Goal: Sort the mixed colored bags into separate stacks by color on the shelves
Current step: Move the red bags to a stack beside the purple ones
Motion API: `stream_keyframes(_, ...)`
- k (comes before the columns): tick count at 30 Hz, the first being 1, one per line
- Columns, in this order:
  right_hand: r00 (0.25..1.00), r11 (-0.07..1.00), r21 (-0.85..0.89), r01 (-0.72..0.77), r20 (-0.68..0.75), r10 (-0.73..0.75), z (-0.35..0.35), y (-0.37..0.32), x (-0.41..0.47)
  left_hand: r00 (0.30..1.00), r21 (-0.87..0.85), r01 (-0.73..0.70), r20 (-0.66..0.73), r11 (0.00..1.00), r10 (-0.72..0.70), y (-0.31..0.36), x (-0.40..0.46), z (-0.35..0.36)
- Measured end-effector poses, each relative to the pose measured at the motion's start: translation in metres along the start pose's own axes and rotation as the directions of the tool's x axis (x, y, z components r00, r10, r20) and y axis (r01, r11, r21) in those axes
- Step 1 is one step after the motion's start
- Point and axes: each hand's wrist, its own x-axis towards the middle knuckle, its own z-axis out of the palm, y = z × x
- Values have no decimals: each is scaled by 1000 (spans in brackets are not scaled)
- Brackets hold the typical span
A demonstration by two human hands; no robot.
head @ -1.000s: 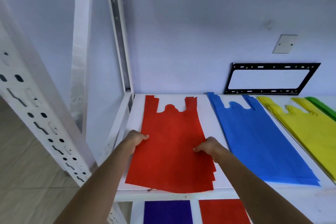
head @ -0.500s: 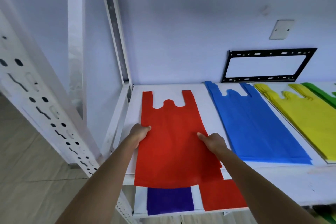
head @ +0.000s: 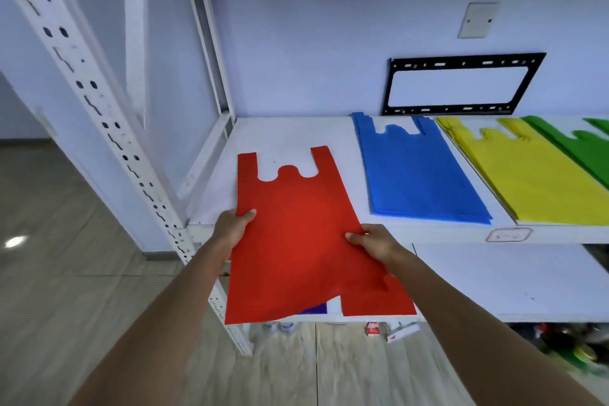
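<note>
Fingers [head: 247, 215] of left hand [head: 232, 227] and right hand [head: 374, 241] pinch red bag [head: 296, 234] by its side edges; long axis runs away from person, handles over upper shelf [head: 296, 135], blue stack [head: 418, 175] to the right

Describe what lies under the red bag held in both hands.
Below the red bag, on the lower shelf, a sliver of purple bag and part of another red bag show. The rest of both is covered.
</note>
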Motion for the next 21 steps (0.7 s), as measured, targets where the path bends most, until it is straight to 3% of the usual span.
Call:
stream_keyframes(5, 998, 989, 146, 2, 59, -10, -34, 79, -77, 994, -152, 89, 77, 984, -78, -44, -96, 35)
stream_keyframes(11, 987, 955, 256, -150, 94, 130, -77, 201, -143, 975, -121, 179, 153, 976, -160, -104, -189, 107)
stream_keyframes(21, 953, 916, 260, -304, 92, 290, -120, 305, -140, 925, -81, 304, 263, 949, -274, -172, -180, 209)
